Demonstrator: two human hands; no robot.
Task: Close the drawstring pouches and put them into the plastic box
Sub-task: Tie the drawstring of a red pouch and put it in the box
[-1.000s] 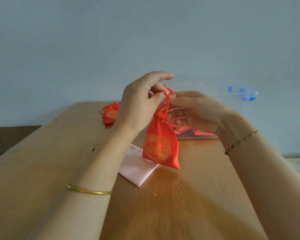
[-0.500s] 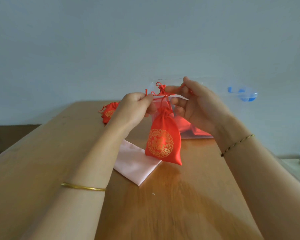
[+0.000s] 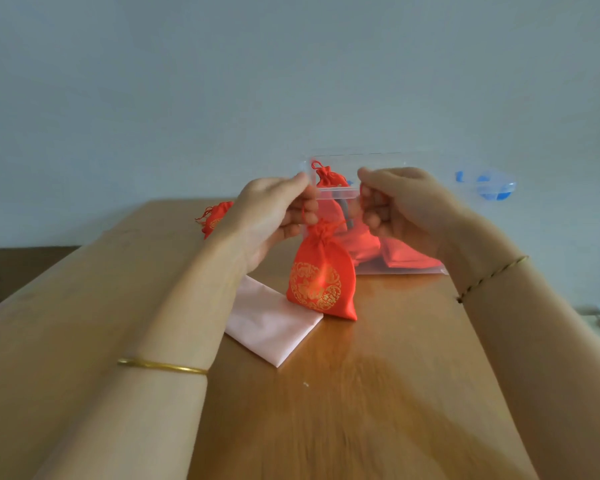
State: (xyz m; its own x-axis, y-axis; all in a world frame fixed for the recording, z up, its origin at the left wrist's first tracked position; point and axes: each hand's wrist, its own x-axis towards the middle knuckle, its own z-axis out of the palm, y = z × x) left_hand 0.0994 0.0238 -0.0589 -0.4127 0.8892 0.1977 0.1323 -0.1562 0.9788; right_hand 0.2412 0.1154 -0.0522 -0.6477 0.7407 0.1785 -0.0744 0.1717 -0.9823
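Red drawstring pouch (image 3: 321,278) with a gold round emblem hangs upright between the two hands. Its long axis is vertical, with the gathered neck up and the bottom down. Its lower corner is at the far edge of a folded pink cloth (image 3: 274,323) on the wooden table (image 3: 361,410); whether it touches is unclear.

The left hand (image 3: 274,216) has its fingers curled in, pinching the cord loop just left of the neck. The right hand (image 3: 395,209) is also curled tight, and a thin red cord runs from the neck towards its fingers, though blur hides the exact grip.

Behind the hands stands one clear plastic box (image 3: 336,194). A closed pouch (image 3: 328,178) sits upright in it, and more red pouches (image 3: 409,258) lie flat at the bottom; their number cannot be told. One more pouch (image 3: 215,218) lies on the table at the far left.

A clear lid with blue clips (image 3: 492,185) shows to the right. There is a gold bangle (image 3: 163,367) on the left wrist and a braided bracelet (image 3: 492,277) on the right.
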